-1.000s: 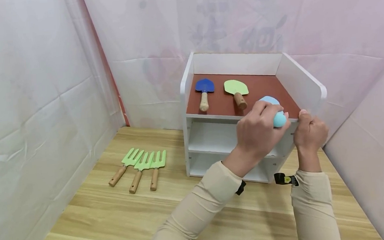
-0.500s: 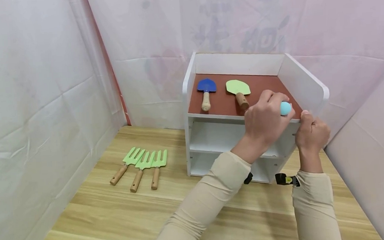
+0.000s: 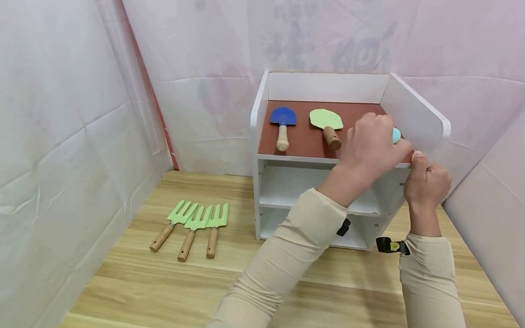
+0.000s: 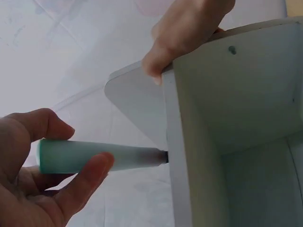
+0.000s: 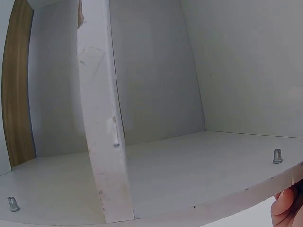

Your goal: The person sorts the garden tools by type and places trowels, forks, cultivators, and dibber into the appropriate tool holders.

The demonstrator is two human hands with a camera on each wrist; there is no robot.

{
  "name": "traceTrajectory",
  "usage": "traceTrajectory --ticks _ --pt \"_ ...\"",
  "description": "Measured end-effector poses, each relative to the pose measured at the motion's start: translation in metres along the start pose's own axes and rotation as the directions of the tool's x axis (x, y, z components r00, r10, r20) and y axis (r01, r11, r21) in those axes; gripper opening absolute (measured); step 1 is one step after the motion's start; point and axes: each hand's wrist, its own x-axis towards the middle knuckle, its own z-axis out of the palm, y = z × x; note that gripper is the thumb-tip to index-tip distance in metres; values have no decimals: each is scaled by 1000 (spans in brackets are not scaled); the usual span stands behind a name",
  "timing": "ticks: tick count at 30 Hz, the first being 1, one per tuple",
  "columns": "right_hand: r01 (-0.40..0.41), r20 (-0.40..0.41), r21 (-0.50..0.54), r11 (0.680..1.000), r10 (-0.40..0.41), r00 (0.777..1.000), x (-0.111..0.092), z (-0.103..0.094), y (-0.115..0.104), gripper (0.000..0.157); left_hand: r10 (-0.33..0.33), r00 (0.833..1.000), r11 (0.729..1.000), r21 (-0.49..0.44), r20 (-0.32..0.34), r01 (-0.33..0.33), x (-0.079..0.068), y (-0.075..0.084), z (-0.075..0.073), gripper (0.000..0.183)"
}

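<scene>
My left hand (image 3: 367, 145) reaches over the right front part of the shelf's red-brown top. Its fingers and thumb pinch the light blue handle of a trowel (image 4: 71, 156); the handle's dark neck meets the front edge in the left wrist view, and the blade is hidden. At the right front corner, my right hand (image 3: 427, 184) grips the side panel of the white shelf unit (image 3: 309, 157). Its fingertips (image 5: 284, 203) show beyond the panel edge in the right wrist view. Left of my left hand lie a green trowel (image 3: 326, 118) and a blue trowel (image 3: 282, 116), handles toward me.
On the wooden table (image 3: 131, 302), three green hand forks lie left of the shelf: a left fork (image 3: 180, 212), a middle fork (image 3: 197, 218) and a right fork (image 3: 217, 217). Raised side panels (image 3: 414, 109) border the shelf top. White sheets (image 3: 196, 113) hang around.
My left hand has moved right and slightly back with the trowel, lowering it toward the shelf top. My right hand stays on the side panel.
</scene>
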Motion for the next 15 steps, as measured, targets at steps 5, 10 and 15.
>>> traceTrajectory --ticks 5,10,15 --pt "-8 1 -15 1000 8 1000 1 -1 1 46 -21 996 998 -57 84 26 4 2 -4 33" --pt "-13 -7 -21 1000 13 1000 1 -2 3 45 -57 981 998 -20 183 62 11 7 -6 30" --pt "-6 -6 -17 1000 6 1000 3 -2 5 46 -120 965 992 64 232 108 19 16 -6 26"
